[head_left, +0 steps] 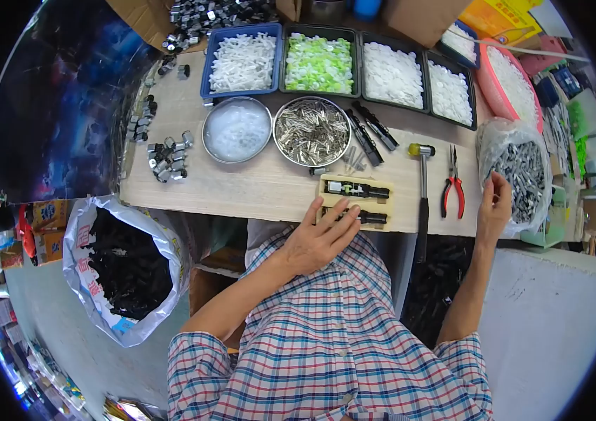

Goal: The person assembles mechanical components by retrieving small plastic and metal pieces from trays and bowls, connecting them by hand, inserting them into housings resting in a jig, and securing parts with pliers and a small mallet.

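Note:
My left hand (319, 242) rests with spread fingers on the lower part of a pale yellow fixture (386, 203) at the table's front edge. Two black cylindrical assemblies lie in its slots; the upper one (357, 189) shows metal and green parts, and my fingers partly cover the lower one (371, 217). At the right, my right hand (496, 200) is beside a clear plastic bag of grey metal parts (522, 175), its thumb and fingertips pressed together. Whatever is between those fingertips is too small to make out.
A hammer (423, 189) and red-handled pliers (453, 184) lie between my hands. Beyond are a bowl of metal pins (312, 131), a bowl of whitish material (237, 130) and trays of plastic pieces (319, 63). A bag of black parts (77, 245) stands lower left.

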